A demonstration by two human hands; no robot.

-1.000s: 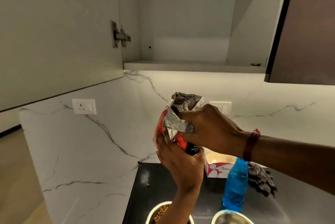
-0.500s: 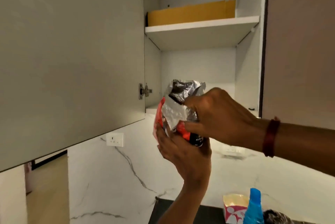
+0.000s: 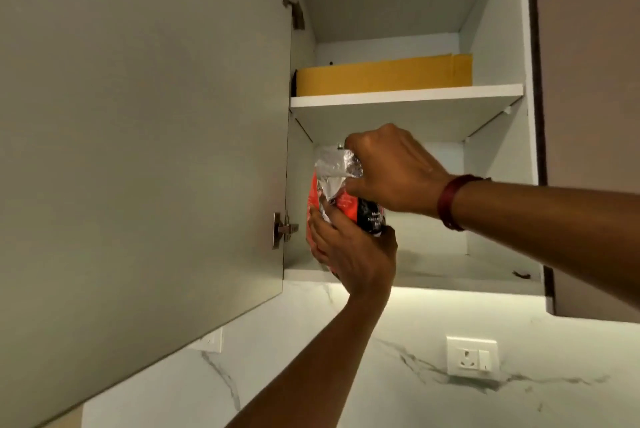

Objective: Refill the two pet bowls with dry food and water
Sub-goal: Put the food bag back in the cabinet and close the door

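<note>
Nearest the camera, my left forearm is stretching up from below. The left hand [image 3: 349, 254] is cupping the base of the food bag [image 3: 346, 206], its fingers curled round the red lower half so the weight is sitting in the palm. Just above it my right hand [image 3: 391, 171], with a dark red band [image 3: 450, 202] at the wrist, is pinching the crumpled foil top with its fingers curled over the fold. I am judging that this grip is keeping the mouth closed so no dry food is spilling while the bag is held this high.

The bag is standing upright between the hands, left under and right on top, both touching it. It is sitting at the mouth of the open cabinet, in front of the lower compartment and just above the front edge of the lower shelf [image 3: 450, 275]. I cannot tell whether it is resting on that shelf, because my left hand is hiding the bottom.

The cabinet door [image 3: 138, 150] is standing wide open on the left, its lower hinge [image 3: 284, 230] just beside the bag. Deeper in, a flat yellow package [image 3: 381, 78] is lying on the upper shelf [image 3: 398, 98]. Below, a socket [image 3: 471, 355] is sitting on the marble wall [image 3: 346, 375]. Neither bowl is showing, so I am only guessing that I am stowing the bag.
</note>
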